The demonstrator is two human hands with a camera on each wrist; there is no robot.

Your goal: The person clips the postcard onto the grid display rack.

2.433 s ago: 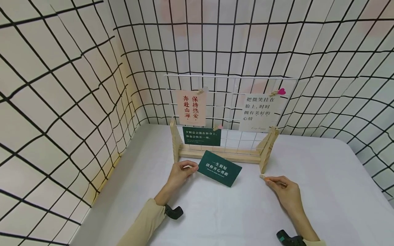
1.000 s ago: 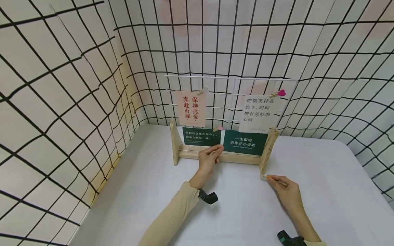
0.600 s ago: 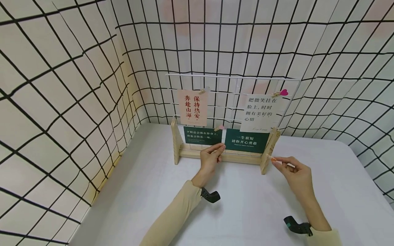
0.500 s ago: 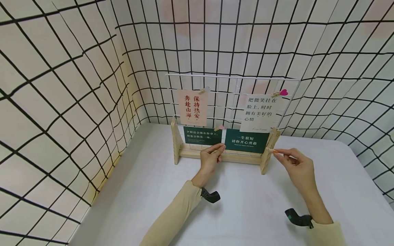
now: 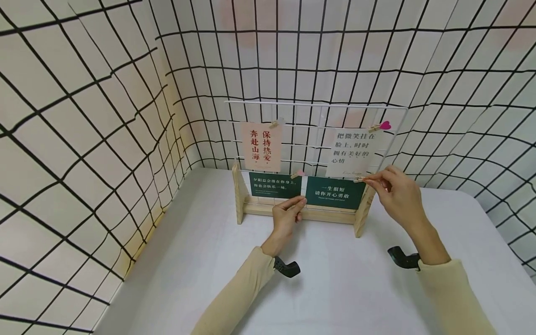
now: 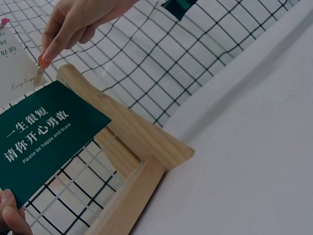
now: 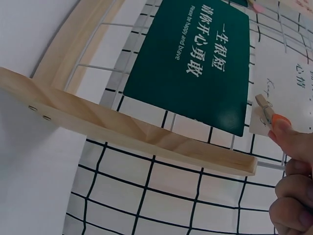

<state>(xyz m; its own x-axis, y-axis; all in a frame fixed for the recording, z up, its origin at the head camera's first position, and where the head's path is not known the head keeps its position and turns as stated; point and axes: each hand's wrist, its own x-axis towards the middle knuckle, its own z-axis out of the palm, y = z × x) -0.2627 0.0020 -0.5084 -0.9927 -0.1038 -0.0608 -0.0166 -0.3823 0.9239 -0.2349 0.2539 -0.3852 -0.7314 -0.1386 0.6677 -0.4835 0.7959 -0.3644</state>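
My left hand pinches the lower left corner of a dark green card with white writing, holding it against the white wire grid of a wooden-footed stand. In the right wrist view, my right hand pinches a small wooden clothespin with an orange decoration at the finger end. The clothespin's tip sits by the green card's top right corner, in front of the white card's lower edge. Whether it touches the card or the wire, I cannot tell.
A pink card and another green card hang clipped on the grid. A pink heart clip holds the white card. Wooden feet and a crossbar support the stand on a white table. Black wire panels stand around.
My left hand has brought the green card up from before the stand to the grid's lower right. My right hand has lifted the clothespin from the table to the card's top right corner.
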